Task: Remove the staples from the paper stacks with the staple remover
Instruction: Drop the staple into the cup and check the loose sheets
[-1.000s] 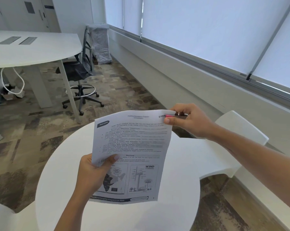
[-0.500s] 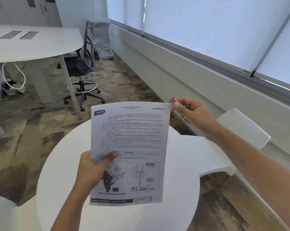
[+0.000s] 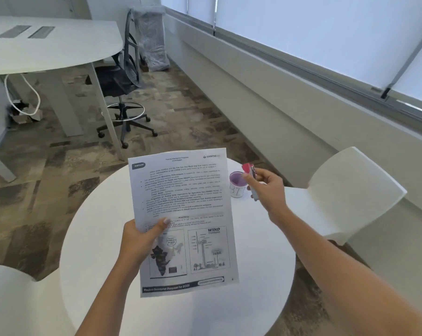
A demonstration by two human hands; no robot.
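A printed paper stack [image 3: 183, 214], with text above and a map and wind turbine drawing below, is held upright over the round white table [image 3: 261, 258]. My left hand [image 3: 142, 241] grips its lower left edge, thumb on the front. My right hand [image 3: 265, 187] is off to the right of the stack's top corner, closed on a small pink and metal staple remover [image 3: 249, 170]. The hand is apart from the paper. No staple is visible at this size.
A small white cup with a purple inside [image 3: 237, 184] stands on the table just left of my right hand. A white chair [image 3: 345, 195] is at the right, another white seat [image 3: 8, 294] at the lower left. A desk [image 3: 47, 44] and office chair [image 3: 125, 83] stand beyond.
My right hand with the staple remover has pulled away from the stack's top right corner and moved right and down, above the cup. The stack now stands straighter in my left hand.
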